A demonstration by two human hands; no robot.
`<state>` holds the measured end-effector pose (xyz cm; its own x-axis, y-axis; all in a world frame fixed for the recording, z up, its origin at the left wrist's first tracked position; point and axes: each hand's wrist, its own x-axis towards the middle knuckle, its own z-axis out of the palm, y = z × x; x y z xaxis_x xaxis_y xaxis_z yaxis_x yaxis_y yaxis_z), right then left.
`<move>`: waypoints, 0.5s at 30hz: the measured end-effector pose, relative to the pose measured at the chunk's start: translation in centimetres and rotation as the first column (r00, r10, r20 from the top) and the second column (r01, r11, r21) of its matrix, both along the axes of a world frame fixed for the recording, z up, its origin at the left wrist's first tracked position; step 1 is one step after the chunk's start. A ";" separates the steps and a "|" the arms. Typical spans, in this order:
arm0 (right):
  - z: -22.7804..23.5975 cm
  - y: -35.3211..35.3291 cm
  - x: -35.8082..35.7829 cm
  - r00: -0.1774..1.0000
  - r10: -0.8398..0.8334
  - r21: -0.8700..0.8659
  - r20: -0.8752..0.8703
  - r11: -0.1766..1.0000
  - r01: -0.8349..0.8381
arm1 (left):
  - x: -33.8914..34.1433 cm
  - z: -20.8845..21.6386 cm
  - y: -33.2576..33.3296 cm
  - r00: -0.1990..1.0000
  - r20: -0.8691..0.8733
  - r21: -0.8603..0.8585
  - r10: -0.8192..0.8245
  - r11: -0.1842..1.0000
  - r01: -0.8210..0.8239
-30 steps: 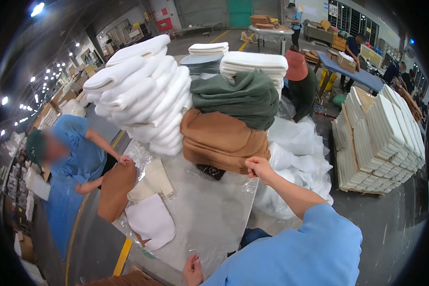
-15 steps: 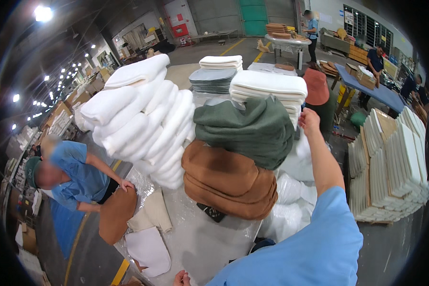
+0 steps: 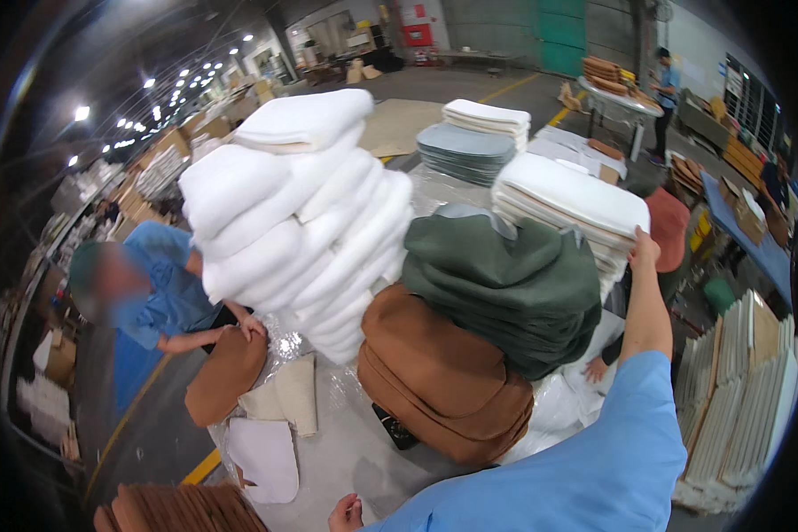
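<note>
My right hand [image 3: 644, 250] is raised high, its fingers on the near edge of a stack of cream mats [image 3: 567, 199]. Below that stack lie a pile of dark green mats [image 3: 514, 288] and a pile of brown mats [image 3: 439, 381]. A leaning heap of thick white mats [image 3: 301, 230] fills the left of the table. My left hand [image 3: 346, 512] rests low on the plastic-covered table [image 3: 346, 452], partly cut off by the frame's lower edge.
A co-worker in blue [image 3: 155, 297] at the left holds a brown mat [image 3: 226, 377]; cream and white mats [image 3: 270, 434] lie beside it. Another person's hand [image 3: 594, 368] reaches in under the green pile. Grey mats [image 3: 465, 151] sit behind. Stacked white boards [image 3: 740, 390] stand at the right.
My right arm has risen from the table's plastic sheet up to the cream stack. My view has moved closer to the piles. The co-worker still handles the brown mat.
</note>
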<state>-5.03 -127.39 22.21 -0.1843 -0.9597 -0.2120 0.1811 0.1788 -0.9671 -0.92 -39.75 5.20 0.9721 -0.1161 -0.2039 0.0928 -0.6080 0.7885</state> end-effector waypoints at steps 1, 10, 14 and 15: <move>0.8 -0.3 0.2 1.000 -0.012 0.067 0.027 0.998 0.010 | -0.1 -0.4 -0.3 1.000 0.003 -0.031 0.027 0.999 -0.026; 8.5 0.7 4.3 0.916 0.253 0.224 0.310 0.917 -0.329 | -0.5 -1.7 -1.2 0.995 0.039 -0.087 0.095 0.992 -0.092; 8.0 3.8 7.6 0.864 0.348 -0.057 0.364 0.934 -0.352 | -0.5 -2.1 0.6 0.999 -0.035 -0.051 -0.008 0.999 0.006; 9.7 4.2 6.8 0.867 0.287 -0.082 0.407 0.957 -0.278 | -0.5 -1.7 0.6 0.999 0.009 -0.073 -0.046 0.996 0.047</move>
